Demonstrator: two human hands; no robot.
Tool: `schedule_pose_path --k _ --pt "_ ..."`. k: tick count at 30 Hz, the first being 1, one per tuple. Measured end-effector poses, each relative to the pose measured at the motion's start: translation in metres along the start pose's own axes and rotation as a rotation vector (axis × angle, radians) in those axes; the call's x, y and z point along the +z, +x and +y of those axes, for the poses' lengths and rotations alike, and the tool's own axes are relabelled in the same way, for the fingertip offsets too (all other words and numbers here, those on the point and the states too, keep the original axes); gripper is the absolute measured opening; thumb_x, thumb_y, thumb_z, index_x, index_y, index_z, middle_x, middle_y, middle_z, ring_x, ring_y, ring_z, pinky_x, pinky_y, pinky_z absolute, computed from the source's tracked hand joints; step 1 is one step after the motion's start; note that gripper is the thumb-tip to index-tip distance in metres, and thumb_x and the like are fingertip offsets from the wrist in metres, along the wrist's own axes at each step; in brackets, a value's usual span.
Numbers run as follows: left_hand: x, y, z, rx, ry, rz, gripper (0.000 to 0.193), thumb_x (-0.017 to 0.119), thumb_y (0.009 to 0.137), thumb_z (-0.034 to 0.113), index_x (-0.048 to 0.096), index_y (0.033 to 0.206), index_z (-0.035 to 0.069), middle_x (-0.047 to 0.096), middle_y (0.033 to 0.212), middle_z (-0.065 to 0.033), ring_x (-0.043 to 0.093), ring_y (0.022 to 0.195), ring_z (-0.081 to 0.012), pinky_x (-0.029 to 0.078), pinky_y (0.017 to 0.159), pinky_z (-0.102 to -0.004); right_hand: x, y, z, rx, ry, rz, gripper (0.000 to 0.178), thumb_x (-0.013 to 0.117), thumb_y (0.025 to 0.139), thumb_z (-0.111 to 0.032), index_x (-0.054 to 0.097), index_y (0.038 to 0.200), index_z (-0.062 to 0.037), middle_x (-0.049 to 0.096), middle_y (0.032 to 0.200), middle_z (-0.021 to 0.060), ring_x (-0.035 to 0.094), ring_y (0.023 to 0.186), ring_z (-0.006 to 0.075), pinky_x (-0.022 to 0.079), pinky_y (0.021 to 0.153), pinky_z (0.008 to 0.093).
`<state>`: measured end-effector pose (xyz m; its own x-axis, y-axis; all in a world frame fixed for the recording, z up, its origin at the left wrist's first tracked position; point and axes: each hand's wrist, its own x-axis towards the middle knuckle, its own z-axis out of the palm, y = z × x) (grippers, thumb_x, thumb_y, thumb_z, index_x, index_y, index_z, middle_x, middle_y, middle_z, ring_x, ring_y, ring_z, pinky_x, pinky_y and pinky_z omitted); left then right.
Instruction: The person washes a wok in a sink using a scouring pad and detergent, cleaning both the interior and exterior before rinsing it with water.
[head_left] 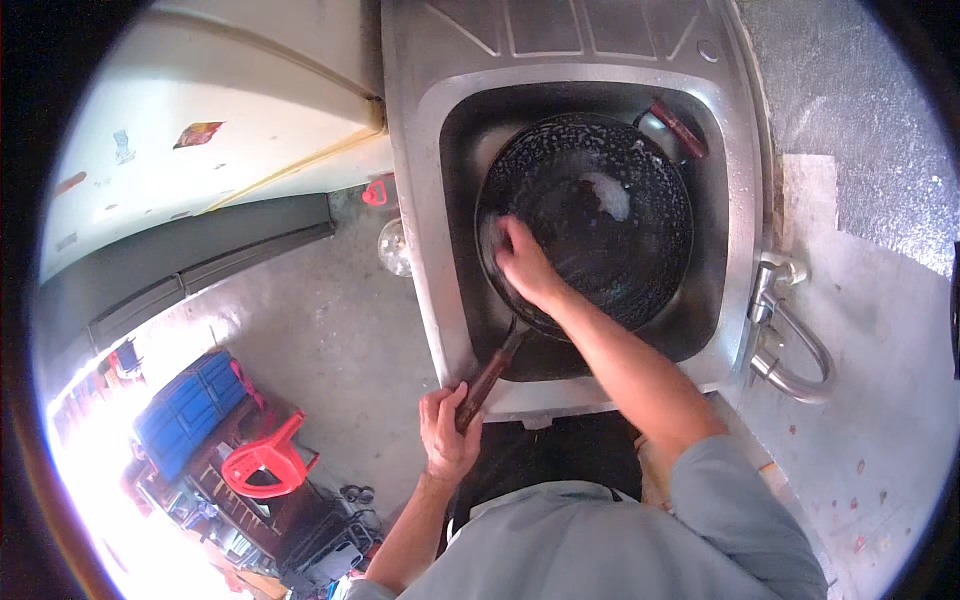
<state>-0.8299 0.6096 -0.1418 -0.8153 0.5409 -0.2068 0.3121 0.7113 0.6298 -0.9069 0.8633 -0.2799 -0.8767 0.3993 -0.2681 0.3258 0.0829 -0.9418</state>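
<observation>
The left hand (448, 430) has its fingers wrapped round the brown handle (484, 388) of the black pan (560, 190); the right hand (525, 264) is curled at the inner left wall, its hold on anything indeterminable. The pan lies in the sink (432, 330). Apparent suds (608, 197) could make the right hand slip; a slackened left grip could let the pan swivel and knock the sink wall.

Your pan (590, 240): black, speckled white with suds, whiter patch (608, 197) inside. Near handle (483, 388), over the sink's near edge: brown. Far handle (680, 130), sink's far right corner: dark red. Sink (418, 200): silver-grey rim. Tap (800, 388): silver. You're wearing a plain grey shirt (580, 550).
</observation>
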Motion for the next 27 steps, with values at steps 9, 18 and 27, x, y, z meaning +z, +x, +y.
schedule_pose_path --k 9,18,27 --pt "0.004 0.002 0.0 -0.01 -0.017 0.007 0.05 0.078 0.072 0.005 0.062 0.12 0.002 0.055 0.104 -0.0169 0.056 0.097 -0.0356 0.049 0.087 -0.0455 -0.078 -0.062 0.021 0.149 -0.668 -0.517 0.033 0.058 0.079 0.0 0.061 0.111 -0.0077 0.057 0.11 0.0223 0.055 0.107 0.0434 0.048 0.092 0.0505" --pt "0.0 -0.002 -0.002 -0.035 -0.029 -0.003 0.052 0.078 0.073 0.005 0.061 0.121 0.001 0.055 0.107 -0.0189 0.055 0.1 -0.037 0.047 0.09 -0.0459 -0.033 -0.032 0.017 0.005 -0.504 -0.289 0.037 0.059 0.077 0.002 0.058 0.113 -0.0054 0.056 0.11 0.0192 0.056 0.106 0.0407 0.047 0.088 0.0479" --pt "0.007 0.008 0.006 -0.014 -0.028 -0.018 0.052 0.08 0.071 0.007 0.063 0.12 0.004 0.057 0.105 -0.0163 0.057 0.097 -0.0354 0.05 0.086 -0.0453 -0.035 0.099 0.026 0.019 0.192 0.476 0.017 0.057 0.076 0.005 0.058 0.093 -0.0012 0.062 0.088 0.0074 0.055 0.083 0.0194 0.046 0.079 0.0337"
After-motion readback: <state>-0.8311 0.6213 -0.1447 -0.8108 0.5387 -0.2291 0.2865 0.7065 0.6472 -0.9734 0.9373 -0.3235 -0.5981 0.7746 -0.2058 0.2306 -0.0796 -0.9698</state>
